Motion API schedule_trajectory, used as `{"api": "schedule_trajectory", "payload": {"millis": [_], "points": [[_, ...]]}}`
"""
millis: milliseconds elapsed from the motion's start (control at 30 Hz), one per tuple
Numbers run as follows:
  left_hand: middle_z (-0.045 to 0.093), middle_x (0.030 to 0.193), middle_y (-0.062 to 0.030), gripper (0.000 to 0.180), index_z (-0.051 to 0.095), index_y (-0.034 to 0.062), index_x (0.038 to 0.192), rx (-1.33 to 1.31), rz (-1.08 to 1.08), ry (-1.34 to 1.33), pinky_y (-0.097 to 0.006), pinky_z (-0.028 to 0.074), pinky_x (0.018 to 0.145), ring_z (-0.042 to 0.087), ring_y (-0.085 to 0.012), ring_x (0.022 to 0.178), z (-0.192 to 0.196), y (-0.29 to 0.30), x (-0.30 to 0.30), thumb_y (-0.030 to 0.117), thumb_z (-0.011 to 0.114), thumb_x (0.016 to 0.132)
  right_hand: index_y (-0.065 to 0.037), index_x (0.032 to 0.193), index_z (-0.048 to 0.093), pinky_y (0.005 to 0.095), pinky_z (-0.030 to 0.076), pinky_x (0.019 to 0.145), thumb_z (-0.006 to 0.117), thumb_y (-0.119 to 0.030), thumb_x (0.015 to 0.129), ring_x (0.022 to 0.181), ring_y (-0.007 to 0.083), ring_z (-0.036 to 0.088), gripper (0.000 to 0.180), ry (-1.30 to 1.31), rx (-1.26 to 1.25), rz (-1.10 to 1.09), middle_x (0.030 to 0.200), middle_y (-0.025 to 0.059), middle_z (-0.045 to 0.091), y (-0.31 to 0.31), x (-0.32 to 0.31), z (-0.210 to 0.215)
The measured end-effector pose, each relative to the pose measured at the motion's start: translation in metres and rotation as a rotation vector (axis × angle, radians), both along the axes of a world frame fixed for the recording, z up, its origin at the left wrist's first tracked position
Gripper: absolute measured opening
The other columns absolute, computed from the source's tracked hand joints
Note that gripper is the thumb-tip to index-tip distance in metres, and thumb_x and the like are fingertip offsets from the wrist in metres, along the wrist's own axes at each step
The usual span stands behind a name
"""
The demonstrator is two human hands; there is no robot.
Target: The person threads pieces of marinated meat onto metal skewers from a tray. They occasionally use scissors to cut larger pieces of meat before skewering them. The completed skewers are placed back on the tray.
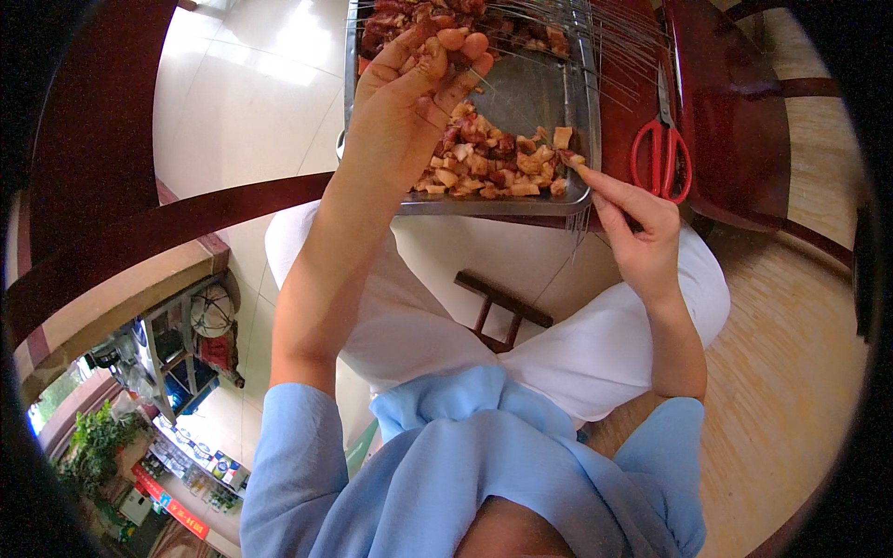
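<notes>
Over the left part of a metal tray [593, 102], my left hand [419, 79] is turned palm up with its fingers curled. A thin skewer [490, 89] seems to stick out from between those fingers; meat pieces beside them partly blend with the hand. At the tray's near right corner, my right hand [637, 228] pinches a small piece of meat [569, 159] between thumb and forefinger. Diced meat [488, 158] lies heaped along the tray's near side, pale and reddish cubes mixed. Darker red meat [381, 28] fills the far left, partly behind my left hand.
Several thin metal skewers [619, 42] lie across the tray's far right edge. Red-handled scissors [662, 153] rest to the right on the dark red wooden surface. A small dark stool [502, 299] shows on the floor between my knees. Shelves and a plant [98, 442] stand at lower left.
</notes>
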State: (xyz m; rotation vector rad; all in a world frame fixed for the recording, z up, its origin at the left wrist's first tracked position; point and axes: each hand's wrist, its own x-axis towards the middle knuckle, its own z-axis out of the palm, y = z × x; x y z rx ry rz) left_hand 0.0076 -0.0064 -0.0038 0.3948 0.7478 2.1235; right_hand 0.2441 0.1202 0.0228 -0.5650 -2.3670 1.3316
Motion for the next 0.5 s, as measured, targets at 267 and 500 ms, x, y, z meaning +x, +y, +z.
{"api": "schedule_trajectory", "payload": {"millis": [267,500], "points": [[0.066,0.110,-0.0114,0.022,0.058,0.0001,0.117,-0.064,0.050,0.026,-0.041,0.054,0.096,0.063,-0.0277,0.109,0.008,0.003,0.010,0.004,0.053,0.096,-0.001,0.108,0.071,0.0268,0.053,0.077,0.062,0.004,0.085,0.088,0.0185,0.071,0.025,0.058,-0.015,-0.041,0.099,0.0147,0.073,-0.003,-0.001,-0.005],[0.064,0.115,-0.0108,0.028,0.054,0.0036,0.125,-0.199,0.176,0.020,-0.033,0.053,0.093,0.062,-0.0228,0.107,0.018,0.004,-0.001,0.005,0.054,0.097,0.000,0.109,0.070,0.0268,0.053,0.078,0.061,0.004,0.085,0.089,0.0181,0.071,0.026,0.034,0.035,-0.040,0.101,0.0147,0.072,-0.005,-0.002,-0.005]]}}
